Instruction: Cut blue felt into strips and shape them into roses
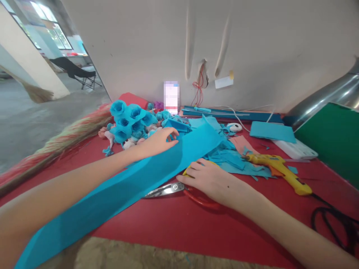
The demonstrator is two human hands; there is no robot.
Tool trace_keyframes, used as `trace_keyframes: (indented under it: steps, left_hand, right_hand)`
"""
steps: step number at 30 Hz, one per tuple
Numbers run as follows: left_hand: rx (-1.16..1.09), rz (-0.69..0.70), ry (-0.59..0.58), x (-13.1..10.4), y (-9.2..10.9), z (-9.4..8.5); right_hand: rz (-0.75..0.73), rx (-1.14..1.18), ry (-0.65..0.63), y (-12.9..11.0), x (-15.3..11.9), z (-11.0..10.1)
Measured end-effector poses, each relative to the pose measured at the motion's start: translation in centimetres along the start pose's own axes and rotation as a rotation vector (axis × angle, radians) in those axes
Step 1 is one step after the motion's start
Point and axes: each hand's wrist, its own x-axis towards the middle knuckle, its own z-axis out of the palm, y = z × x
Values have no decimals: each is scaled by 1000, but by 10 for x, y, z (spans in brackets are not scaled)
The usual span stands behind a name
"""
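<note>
A long blue crepe paper strip [123, 194] runs diagonally from the near left toward the heap at the back. Above its far part is my left hand [158, 142], its fingers curved, with a gap between thumb and fingertips and nothing held. My right hand [209, 181] is closed over the handles of the scissors [165, 189], fingers together. The metal blades point left, partly beside the strip's edge, and a red handle loop shows below the palm. A yellow curved edge [215, 163] peeks out behind the fingers; the palm hides the rest.
Blue paper roses [123, 121] stand in a cluster at the back left. Blue paper scraps [232, 158] lie behind my right hand. A yellow glue gun [277, 166] with a black cord rests at right. A phone [171, 98] leans on the wall; a metal duct [322, 97] stands at right.
</note>
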Motion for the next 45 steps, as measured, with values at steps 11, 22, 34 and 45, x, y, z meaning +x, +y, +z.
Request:
trace_keyframes:
  steps: [11,22,34,45]
  left_hand:
    - [100,330,-219,-105,-40,-8]
    - [72,381,-143,-112,-52,2]
    - [84,395,-140,-113,-51,1]
    - [123,411,-154,-112,-49,0]
  right_hand:
    - [-13,20,66,3,-3,23]
    - [-20,130,26,1,4,19]
    - [-40,284,-101,1,19,12]
    - [-47,314,-106,0,35,4]
